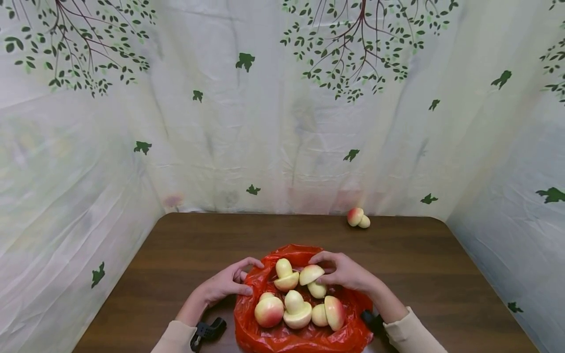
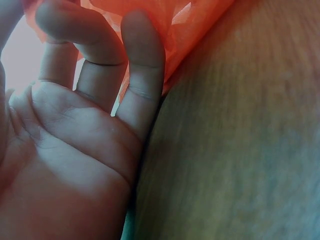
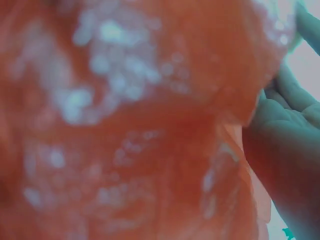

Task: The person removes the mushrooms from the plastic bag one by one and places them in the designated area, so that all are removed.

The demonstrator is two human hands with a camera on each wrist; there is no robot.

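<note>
A red plastic bag point(image 1: 304, 340) lies spread open on the table with several toy mushrooms inside, cream with reddish caps. My right hand point(image 1: 346, 270) reaches over the bag's far right side and pinches one toy mushroom point(image 1: 311, 275) by its cap, between thumb and fingers. At the left rim, my left hand point(image 1: 227, 283) holds the bag's edge; its bent fingers point(image 2: 143, 55) lie against the red plastic in the left wrist view. Closest to me inside are a red-capped mushroom point(image 1: 269, 312), a pale one point(image 1: 297, 310) and another red-capped one point(image 1: 334, 313). Red plastic covers most of the right wrist view.
One more toy mushroom point(image 1: 355, 217) lies at the far edge of the brown wooden table point(image 1: 212, 233). White curtains point(image 1: 265, 122) with printed leaves and branches surround the table. Black straps point(image 1: 209, 333) sit near both wrists.
</note>
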